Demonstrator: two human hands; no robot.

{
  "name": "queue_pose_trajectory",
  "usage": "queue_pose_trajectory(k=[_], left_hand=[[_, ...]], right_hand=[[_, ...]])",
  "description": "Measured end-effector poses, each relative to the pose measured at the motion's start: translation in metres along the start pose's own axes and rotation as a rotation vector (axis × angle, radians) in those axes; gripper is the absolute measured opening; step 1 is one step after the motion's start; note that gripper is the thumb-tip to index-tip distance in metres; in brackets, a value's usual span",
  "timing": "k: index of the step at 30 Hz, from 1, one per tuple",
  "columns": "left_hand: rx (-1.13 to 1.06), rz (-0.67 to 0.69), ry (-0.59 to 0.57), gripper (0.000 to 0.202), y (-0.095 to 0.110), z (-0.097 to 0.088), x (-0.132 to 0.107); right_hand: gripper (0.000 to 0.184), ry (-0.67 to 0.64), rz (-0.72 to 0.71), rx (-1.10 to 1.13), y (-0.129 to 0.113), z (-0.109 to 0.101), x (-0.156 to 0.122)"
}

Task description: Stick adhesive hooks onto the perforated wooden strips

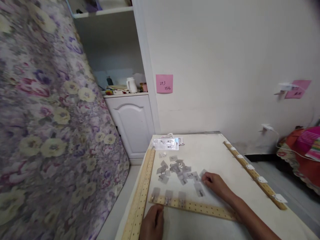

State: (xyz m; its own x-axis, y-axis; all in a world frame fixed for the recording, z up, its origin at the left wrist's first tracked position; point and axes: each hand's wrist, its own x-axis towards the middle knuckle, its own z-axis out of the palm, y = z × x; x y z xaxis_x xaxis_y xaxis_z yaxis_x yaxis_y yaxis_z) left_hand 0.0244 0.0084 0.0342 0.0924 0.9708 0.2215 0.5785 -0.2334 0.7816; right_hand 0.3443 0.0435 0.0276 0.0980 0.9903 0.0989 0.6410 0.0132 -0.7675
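My right hand reaches over a perforated wooden strip and its fingertips pinch a small clear packet at the edge of a scattered pile of such packets on a white table. Each packet seems to hold a small metal piece. Three packets sit along the strip's left end. My left hand rests on the table near that end, its fingers curled and pressed down; I cannot make out anything in it.
Two more perforated strips lie along the table's left edge, and one with white clips lies at the right. A larger clear package lies at the far edge. A floral curtain hangs left; a white cabinet stands behind.
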Motion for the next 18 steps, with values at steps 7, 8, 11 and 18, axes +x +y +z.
queue_pose_trajectory(k=[7,8,11,18], left_hand=[[-0.003,-0.021,0.033,0.032,0.002,0.007,0.002],[-0.001,-0.023,0.033,0.032,0.002,0.007,0.002],[0.001,-0.024,0.018,0.031,0.002,0.007,0.002],[-0.016,-0.047,0.000,0.029,0.008,-0.002,0.000]], right_hand=[[0.017,-0.044,0.068,-0.004,-0.001,0.015,-0.029],[0.018,-0.039,0.092,-0.024,-0.002,0.016,-0.031],[0.016,-0.029,0.145,-0.096,-0.007,0.019,-0.031],[0.013,0.014,0.143,-0.130,-0.018,0.017,-0.033]])
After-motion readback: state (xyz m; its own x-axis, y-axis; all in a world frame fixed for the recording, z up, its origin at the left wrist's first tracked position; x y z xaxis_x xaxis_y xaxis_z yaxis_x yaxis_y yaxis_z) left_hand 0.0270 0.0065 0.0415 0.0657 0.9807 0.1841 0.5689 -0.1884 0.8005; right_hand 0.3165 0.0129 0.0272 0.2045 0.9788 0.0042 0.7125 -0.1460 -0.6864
